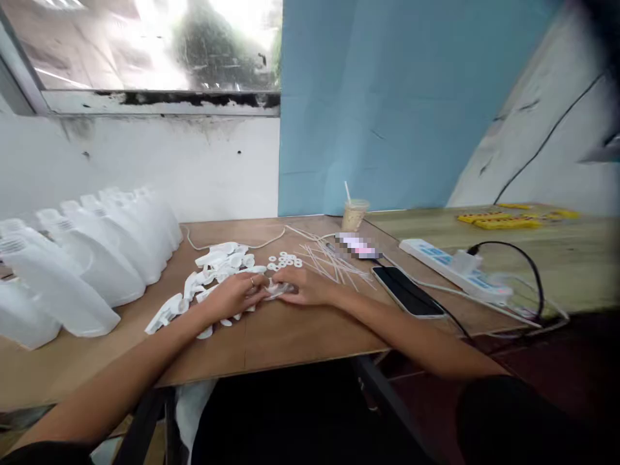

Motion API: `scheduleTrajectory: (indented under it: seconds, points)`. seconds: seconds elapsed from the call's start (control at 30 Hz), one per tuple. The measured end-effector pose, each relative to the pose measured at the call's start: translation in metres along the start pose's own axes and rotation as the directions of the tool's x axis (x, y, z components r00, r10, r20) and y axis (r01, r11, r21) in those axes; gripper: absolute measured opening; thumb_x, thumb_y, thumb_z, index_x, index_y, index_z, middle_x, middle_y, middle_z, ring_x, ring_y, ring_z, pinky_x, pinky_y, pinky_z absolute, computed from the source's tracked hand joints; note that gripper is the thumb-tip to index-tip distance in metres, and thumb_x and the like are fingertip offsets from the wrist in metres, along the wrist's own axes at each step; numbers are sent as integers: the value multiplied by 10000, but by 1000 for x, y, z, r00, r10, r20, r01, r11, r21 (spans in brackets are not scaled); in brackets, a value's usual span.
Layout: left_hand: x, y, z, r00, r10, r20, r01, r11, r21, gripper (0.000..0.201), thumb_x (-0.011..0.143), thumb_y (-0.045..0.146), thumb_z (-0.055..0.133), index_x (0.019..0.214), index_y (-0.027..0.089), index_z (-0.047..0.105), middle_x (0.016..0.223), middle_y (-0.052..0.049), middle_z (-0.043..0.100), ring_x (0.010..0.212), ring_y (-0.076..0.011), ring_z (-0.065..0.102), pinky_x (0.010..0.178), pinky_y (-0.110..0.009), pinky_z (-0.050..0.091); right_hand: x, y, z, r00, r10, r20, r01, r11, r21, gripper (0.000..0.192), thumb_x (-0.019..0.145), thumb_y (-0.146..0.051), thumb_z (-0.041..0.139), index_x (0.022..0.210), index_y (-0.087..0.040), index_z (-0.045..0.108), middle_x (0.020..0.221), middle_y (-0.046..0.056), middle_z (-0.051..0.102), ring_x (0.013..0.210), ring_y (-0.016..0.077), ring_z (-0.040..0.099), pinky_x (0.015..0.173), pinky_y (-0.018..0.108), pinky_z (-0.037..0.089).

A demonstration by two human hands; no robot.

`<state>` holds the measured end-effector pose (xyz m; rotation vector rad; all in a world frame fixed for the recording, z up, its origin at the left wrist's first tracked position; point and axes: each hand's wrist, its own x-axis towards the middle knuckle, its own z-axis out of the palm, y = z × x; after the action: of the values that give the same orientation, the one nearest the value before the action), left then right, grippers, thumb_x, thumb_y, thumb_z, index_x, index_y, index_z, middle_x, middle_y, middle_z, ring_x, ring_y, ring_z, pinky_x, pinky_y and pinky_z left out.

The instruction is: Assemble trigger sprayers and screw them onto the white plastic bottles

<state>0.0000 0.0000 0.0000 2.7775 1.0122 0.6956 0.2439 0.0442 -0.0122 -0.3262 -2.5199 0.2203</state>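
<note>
Head view: left hand point(236, 294) and right hand point(304, 286) meeting mid-bench point(300, 336), fingers curled together round a small white plastic part point(279, 291), prob. a spray-trigger piece; exact grip hidden by knuckles, so cannot tell which fingers pinch what. Ring on left hand. Part sits just above bench surface, btwn both hands, right beside pile of white trigger parts point(208, 284) spread to the left. Small white washers point(285, 261) lying just beyond the hands, thin clear dip tubes point(334, 261) fanned out further right. Row of white bottles point(92, 258) laid on sides along left edge, well apart from the hands. Phone point(407, 290) face up near right forearm, power strip point(453, 268) w/ cables behind it, iced drink cup point(354, 214) at the back by the blue wall. Judgement for doing it well: keep part low over bench, steady w/ left, seat w/ right, square not tilted; keep right elbow off phone and cables; pick one washer at a time w/o scattering the rest.
</note>
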Motion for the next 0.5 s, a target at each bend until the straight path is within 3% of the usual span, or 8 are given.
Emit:
scheduleTrajectory:
  seconds: [0.27,0.5]
  points:
    - [4,6,-5,991,-64,115,72,995,-64,285,939,383,509,1186,247,549,1053,-29,652,928,-185,616,830,-290,457,-2,3,-3,996,89,23,-90,995,46,207,845,-250,656,1041,-190,629,1033,72,693,952,199,639,873,333,487]
    - [9,8,-7,980,-125,154,143,984,-110,244,940,383,490,1110,231,579,988,-28,668,866,-172,622,828,-283,455,-2,2,-3,997,76,20,-77,994,79,218,849,-247,648,1056,-185,624,1026,75,690,941,196,642,857,319,483]
